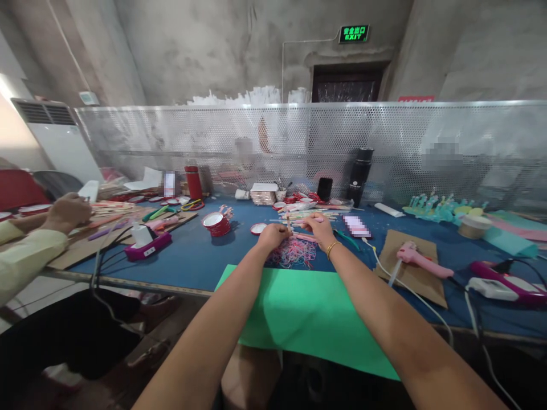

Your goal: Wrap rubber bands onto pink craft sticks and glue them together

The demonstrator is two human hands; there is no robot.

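Your left hand has its fingers bent together, in a pinch at the tips, and they seem to hold a thin stick. This stick stands almost upright at the right side of these fingers. Your right hand is also pinched, with little space between the thumb and the finger, and it seems to have a pale pink piece. The long axis of this piece goes crosswise, toward your left hand; its exact shape is too small for me to tell.

The main relation, I judge, is this one: the stick and the piece are near each other, between your two hands, and their axes cross rather than run parallel. The stick is nearer to your left hand. A pile of coloured loops lies on the counter, just below and between both hands. On your near side, a green sheet hangs under your forearms.
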